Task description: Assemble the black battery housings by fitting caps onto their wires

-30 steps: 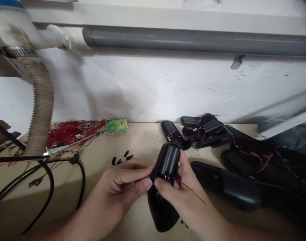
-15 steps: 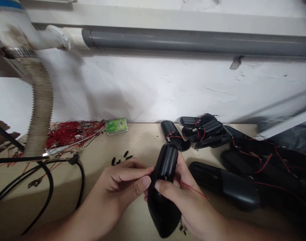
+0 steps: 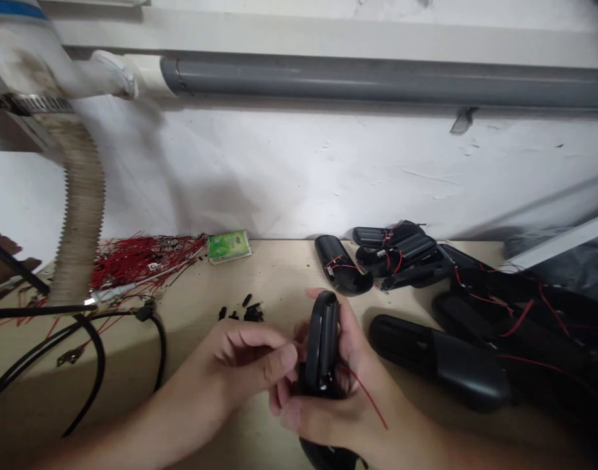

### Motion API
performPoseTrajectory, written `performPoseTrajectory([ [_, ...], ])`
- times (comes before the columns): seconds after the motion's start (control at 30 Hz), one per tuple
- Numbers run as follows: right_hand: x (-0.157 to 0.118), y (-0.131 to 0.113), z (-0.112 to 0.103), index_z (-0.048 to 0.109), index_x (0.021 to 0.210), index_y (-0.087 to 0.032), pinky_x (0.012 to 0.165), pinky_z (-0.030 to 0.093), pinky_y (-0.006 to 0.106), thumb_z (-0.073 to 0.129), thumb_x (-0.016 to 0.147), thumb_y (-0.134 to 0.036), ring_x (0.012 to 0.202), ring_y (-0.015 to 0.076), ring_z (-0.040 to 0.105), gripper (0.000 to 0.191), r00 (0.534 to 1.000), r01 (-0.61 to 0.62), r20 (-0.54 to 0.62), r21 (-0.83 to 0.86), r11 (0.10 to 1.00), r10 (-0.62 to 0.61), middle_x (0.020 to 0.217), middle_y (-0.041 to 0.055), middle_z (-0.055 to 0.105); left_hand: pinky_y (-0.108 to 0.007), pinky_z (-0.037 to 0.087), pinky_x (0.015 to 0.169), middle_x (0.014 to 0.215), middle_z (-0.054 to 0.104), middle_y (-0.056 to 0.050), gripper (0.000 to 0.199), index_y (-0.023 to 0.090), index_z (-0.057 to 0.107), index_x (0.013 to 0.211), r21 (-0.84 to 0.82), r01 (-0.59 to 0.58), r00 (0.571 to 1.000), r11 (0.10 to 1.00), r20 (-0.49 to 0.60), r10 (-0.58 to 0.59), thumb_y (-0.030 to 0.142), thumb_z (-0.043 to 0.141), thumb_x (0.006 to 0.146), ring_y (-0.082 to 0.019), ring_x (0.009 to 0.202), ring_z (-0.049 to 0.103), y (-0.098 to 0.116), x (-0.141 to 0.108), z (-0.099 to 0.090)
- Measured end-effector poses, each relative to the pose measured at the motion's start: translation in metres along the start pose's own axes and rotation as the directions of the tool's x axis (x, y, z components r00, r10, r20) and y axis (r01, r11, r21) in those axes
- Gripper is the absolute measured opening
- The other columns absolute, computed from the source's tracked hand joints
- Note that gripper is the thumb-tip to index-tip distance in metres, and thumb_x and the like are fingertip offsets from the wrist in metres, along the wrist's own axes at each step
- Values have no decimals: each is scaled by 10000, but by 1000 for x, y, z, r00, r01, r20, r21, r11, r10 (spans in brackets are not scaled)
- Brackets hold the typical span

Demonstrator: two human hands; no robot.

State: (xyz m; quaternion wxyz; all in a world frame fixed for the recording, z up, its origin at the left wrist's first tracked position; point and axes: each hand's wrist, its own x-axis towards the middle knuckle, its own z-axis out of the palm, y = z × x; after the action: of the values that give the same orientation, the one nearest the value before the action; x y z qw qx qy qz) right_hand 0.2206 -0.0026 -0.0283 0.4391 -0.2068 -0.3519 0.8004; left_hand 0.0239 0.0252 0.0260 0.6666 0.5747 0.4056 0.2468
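My right hand (image 3: 341,385) grips a black plastic housing (image 3: 323,343) upright, edge-on to me, with its lower end hidden behind my fingers. A thin red wire (image 3: 366,393) runs from it past my right palm. My left hand (image 3: 243,369) is curled beside the housing, its fingertips against the left edge. Whatever they pinch is hidden. Several small black plastic parts (image 3: 243,311) lie on the table just beyond my left fingers. Another wired housing (image 3: 341,264) rests beyond my right hand.
Wired black housings lie heaped at the right (image 3: 517,326) and back (image 3: 397,254). Red wires with metal tabs (image 3: 142,261), a green packet (image 3: 229,246), a ribbed hose (image 3: 78,209) and a black cable (image 3: 98,352) occupy the left of the wooden table (image 3: 284,274).
The housing has turned edge-on, no longer showing its open battery-holder side. My right hand has wrapped further around it, and my left hand has shifted slightly lower.
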Motion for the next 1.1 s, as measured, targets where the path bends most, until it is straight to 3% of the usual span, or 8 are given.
performPoseTrajectory([
  [0.1, 1, -1, 3, 295, 1421, -419, 792, 566, 296, 980, 564, -16, 858, 167, 701, 1169, 996, -47, -75, 38, 998, 50, 981, -77, 647, -237, 573, 787, 934, 773, -54, 335, 229, 830, 971, 166, -159, 987, 973, -11, 163, 482, 629, 1061, -155, 846, 715, -2, -14, -2],
  [0.2, 3, 2, 5, 417, 1281, -386, 698, 560, 268, 977, 493, 3, 787, 163, 687, 1042, 988, -35, -148, 71, 997, 46, 954, -77, 650, -293, 564, 1021, 1302, 746, -3, 316, 436, 760, 1276, 267, -333, 933, 905, -45, 356, 386, 798, 966, -198, 1168, 713, -11, -26, -3],
  [0.27, 3, 4, 7, 480, 1131, -333, 681, 527, 239, 958, 511, 28, 762, 135, 657, 863, 987, 27, -160, 58, 998, -17, 911, -88, 643, -294, 550, 1029, 1321, 721, -8, 452, 433, 722, 1341, 291, -324, 942, 900, 12, 336, 346, 855, 917, -209, 1204, 690, -14, -27, -2],
  [0.33, 2, 4, 10, 491, 1058, -302, 714, 512, 237, 951, 523, 47, 773, 124, 645, 787, 990, 38, -140, 53, 998, -31, 892, -92, 656, -253, 537, 894, 1149, 735, -22, 388, 339, 756, 1282, 284, -258, 966, 923, 72, 248, 370, 860, 909, -172, 1012, 682, -12, -23, 1],
  [0.5, 0, -1, 18, 499, 1032, -287, 866, 523, 283, 1019, 443, 0, 872, 161, 680, 837, 993, -11, -115, 128, 992, 25, 925, -66, 709, -247, 411, 696, 854, 622, 7, 407, 203, 772, 1039, 197, -80, 992, 977, 115, 58, 550, 875, 854, -138, 764, 496, 2, -8, 10],
  [0.7, 3, -2, 21, 493, 1006, -281, 814, 506, 250, 1038, 444, -38, 800, 127, 626, 820, 994, -25, -101, 188, 982, 45, 880, -83, 681, -256, 390, 716, 833, 653, 23, 217, 184, 708, 881, 143, -7, 990, 990, 141, -14, 368, 803, 944, -127, 766, 534, 7, -7, 15],
  [0.93, 1, 5, 22, 438, 972, -304, 912, 501, 315, 1058, 438, -148, 959, 199, 681, 834, 991, -54, -111, 186, 981, 76, 926, -67, 629, -245, 405, 738, 892, 664, 8, 248, 213, 735, 945, 121, -70, 993, 990, 104, 58, 423, 859, 902, -143, 823, 538, -4, -10, 13],
  [1.1, 1, -3, 20, 470, 1022, -311, 818, 495, 248, 1046, 436, -99, 829, 137, 632, 849, 990, -37, -130, 149, 988, 57, 884, -87, 650, -239, 474, 779, 989, 703, -21, 345, 267, 775, 1179, 132, -144, 988, 981, 68, 136, 499, 822, 928, -159, 876, 602, -16, -15, 7],
])
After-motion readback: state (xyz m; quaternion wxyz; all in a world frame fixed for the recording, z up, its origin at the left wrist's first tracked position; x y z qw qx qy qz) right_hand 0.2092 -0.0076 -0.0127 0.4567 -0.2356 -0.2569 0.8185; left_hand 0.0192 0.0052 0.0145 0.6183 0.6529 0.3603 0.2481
